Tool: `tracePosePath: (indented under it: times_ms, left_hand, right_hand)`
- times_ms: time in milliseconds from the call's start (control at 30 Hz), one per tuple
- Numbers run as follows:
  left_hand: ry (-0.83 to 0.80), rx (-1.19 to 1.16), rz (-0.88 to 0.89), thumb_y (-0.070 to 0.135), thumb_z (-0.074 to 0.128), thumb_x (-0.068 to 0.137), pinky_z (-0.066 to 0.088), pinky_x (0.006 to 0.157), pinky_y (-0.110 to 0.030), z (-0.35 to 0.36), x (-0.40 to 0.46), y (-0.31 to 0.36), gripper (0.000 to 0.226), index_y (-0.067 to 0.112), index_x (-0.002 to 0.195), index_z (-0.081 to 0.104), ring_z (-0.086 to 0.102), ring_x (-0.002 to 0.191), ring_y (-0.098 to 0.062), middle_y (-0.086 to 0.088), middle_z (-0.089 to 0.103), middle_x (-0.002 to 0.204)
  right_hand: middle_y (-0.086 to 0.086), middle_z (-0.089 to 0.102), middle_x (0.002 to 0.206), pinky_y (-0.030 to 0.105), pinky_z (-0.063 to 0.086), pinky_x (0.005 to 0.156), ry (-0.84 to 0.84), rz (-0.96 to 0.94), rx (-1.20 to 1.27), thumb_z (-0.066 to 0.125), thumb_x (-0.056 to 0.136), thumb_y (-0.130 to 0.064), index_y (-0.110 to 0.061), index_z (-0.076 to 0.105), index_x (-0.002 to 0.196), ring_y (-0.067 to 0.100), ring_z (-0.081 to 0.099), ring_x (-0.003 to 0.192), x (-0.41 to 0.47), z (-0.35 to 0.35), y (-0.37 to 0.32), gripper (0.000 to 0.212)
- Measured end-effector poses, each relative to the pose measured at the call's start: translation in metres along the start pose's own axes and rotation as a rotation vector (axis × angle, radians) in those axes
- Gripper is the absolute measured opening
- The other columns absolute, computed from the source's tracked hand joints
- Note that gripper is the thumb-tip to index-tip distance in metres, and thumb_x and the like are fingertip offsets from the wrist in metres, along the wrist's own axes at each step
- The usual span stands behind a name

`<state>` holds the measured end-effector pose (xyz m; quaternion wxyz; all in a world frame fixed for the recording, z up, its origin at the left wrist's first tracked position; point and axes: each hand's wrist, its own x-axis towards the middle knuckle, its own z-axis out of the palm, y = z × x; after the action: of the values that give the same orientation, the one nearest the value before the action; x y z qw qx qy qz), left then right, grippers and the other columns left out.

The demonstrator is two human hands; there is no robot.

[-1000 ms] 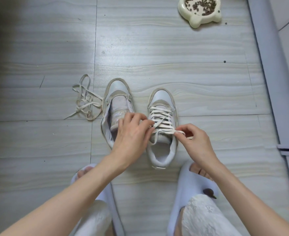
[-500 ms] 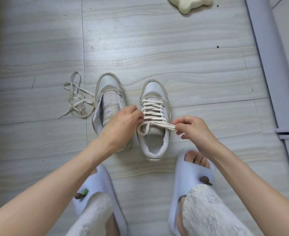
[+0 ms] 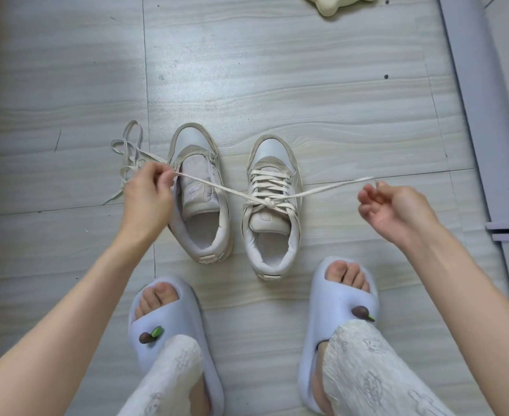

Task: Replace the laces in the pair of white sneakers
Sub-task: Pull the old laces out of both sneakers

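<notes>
Two white sneakers stand side by side on the floor, toes pointing away from me. The right sneaker (image 3: 272,205) is laced with a cream lace (image 3: 322,190) crossed into a knot over its tongue. The left sneaker (image 3: 199,193) has no lace. My left hand (image 3: 148,193) pinches one end of the lace and holds it taut across the left sneaker. My right hand (image 3: 397,210) is palm up with loosely curled fingers; the other lace end sticks out just above its fingertips, ungripped. A loose lace (image 3: 127,151) lies tangled left of the shoes.
My feet in pale blue slippers (image 3: 337,298) stand just behind the sneakers. A cream pet bowl (image 3: 334,4) sits at the top edge. A grey door frame (image 3: 481,115) runs down the right side. The floor is grey tile.
Both hands have pulled apart from the right sneaker, drawing the lace ends out sideways and tightening the knot. My right hand has let the lace end go. The view has dropped nearer.
</notes>
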<state>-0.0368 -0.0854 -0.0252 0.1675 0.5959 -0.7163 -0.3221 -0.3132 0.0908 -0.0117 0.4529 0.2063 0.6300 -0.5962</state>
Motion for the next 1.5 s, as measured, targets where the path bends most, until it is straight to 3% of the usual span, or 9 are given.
tracePosePath:
  times_ms: [100, 167, 233, 300, 433, 700, 1300, 1400, 1500]
  left_hand:
    - [0.100, -0.187, -0.207, 0.020, 0.046, 0.093, 0.047, 0.084, -0.043, -0.007, 0.016, -0.004, 0.009, 0.016, 0.091, 0.054, 0.061, 0.088, -0.034, -0.002, 0.059, 0.077]
    - [0.119, -0.264, -0.205, 0.021, 0.046, 0.092, 0.050, 0.078, -0.040, -0.009, 0.020, 0.001, 0.004, 0.021, 0.093, 0.050, 0.062, 0.074, -0.021, 0.002, 0.060, 0.075]
    - [0.026, -0.279, -0.118, 0.019, 0.049, 0.092, 0.047, 0.074, -0.032, -0.004, 0.012, 0.014, 0.018, 0.022, 0.110, 0.047, 0.058, 0.067, -0.008, -0.003, 0.062, 0.089]
    - [-0.078, -0.109, 0.085, 0.021, 0.056, 0.089, 0.044, 0.084, -0.036, 0.009, -0.005, 0.022, 0.035, 0.020, 0.124, 0.047, 0.057, 0.087, -0.017, -0.007, 0.057, 0.108]
    - [-0.243, 0.269, 0.435, 0.027, 0.069, 0.080, 0.035, 0.091, -0.044, 0.043, -0.043, 0.029, 0.019, 0.019, 0.097, 0.067, 0.044, 0.113, -0.032, -0.009, 0.054, 0.122]
    - [-0.234, 0.543, 0.631, 0.034, 0.042, 0.081, 0.030, 0.078, -0.039, 0.058, -0.045, 0.038, 0.029, 0.021, 0.079, 0.068, 0.054, 0.100, -0.029, -0.002, 0.063, 0.105]
    - [-0.506, 0.399, 0.649, 0.051, 0.043, 0.074, 0.013, 0.099, -0.035, 0.048, -0.041, 0.036, 0.025, 0.027, 0.066, 0.047, 0.031, 0.127, -0.024, 0.004, 0.051, 0.124]
    - [-0.583, 0.169, 0.449, 0.057, 0.038, 0.066, 0.016, 0.094, -0.026, 0.039, -0.032, 0.040, 0.025, 0.034, 0.060, 0.046, 0.031, 0.120, -0.013, 0.013, 0.052, 0.120]
    - [-0.809, -0.200, 0.169, 0.049, 0.061, 0.069, 0.033, 0.092, -0.021, 0.018, -0.019, 0.053, 0.023, 0.029, 0.058, 0.057, 0.047, 0.111, -0.003, 0.014, 0.059, 0.116]
  right_hand:
    - [0.007, 0.061, 0.083, 0.018, 0.046, 0.048, 0.043, -0.103, 0.114, 0.029, 0.097, 0.001, -0.012, 0.041, 0.083, 0.012, 0.068, 0.057, 0.007, -0.005, -0.006, 0.023]
    - [0.010, 0.064, 0.091, 0.021, 0.051, 0.057, 0.028, -0.169, 0.080, 0.037, 0.096, 0.002, -0.013, 0.042, 0.087, 0.013, 0.070, 0.068, 0.007, -0.002, -0.003, 0.018]
    - [0.009, 0.063, 0.098, 0.025, 0.052, 0.069, -0.013, -0.241, -0.084, 0.048, 0.093, 0.001, -0.014, 0.041, 0.104, 0.014, 0.066, 0.081, 0.005, 0.005, 0.009, 0.021]
    - [0.005, 0.061, 0.098, 0.028, 0.049, 0.073, -0.061, -0.361, -0.384, 0.054, 0.090, 0.000, -0.018, 0.044, 0.110, 0.011, 0.059, 0.083, -0.002, 0.016, 0.028, 0.029]
    - [-0.005, 0.055, 0.083, 0.023, 0.040, 0.077, -0.236, -0.698, -1.011, 0.064, 0.083, -0.007, -0.021, 0.063, 0.078, 0.011, 0.052, 0.079, -0.019, 0.034, 0.065, 0.015]
    - [0.005, 0.055, 0.076, 0.037, 0.045, 0.064, -0.234, -1.259, -1.548, 0.074, 0.068, -0.014, -0.014, 0.068, 0.080, 0.029, 0.057, 0.073, -0.022, 0.040, 0.080, 0.013]
    - [0.006, 0.059, 0.102, 0.037, 0.042, 0.069, -0.369, -1.332, -1.636, 0.044, 0.076, -0.021, -0.017, 0.064, 0.085, 0.029, 0.055, 0.091, -0.016, 0.041, 0.081, 0.023]
    - [0.007, 0.060, 0.109, 0.038, 0.040, 0.076, -0.458, -1.255, -1.582, 0.045, 0.075, -0.026, -0.012, 0.060, 0.079, 0.024, 0.046, 0.103, -0.015, 0.041, 0.081, 0.021]
    - [0.001, 0.061, 0.099, 0.025, 0.037, 0.083, -0.424, -1.034, -1.290, 0.057, 0.078, -0.027, -0.016, 0.054, 0.071, 0.019, 0.050, 0.098, -0.016, 0.045, 0.072, 0.013]
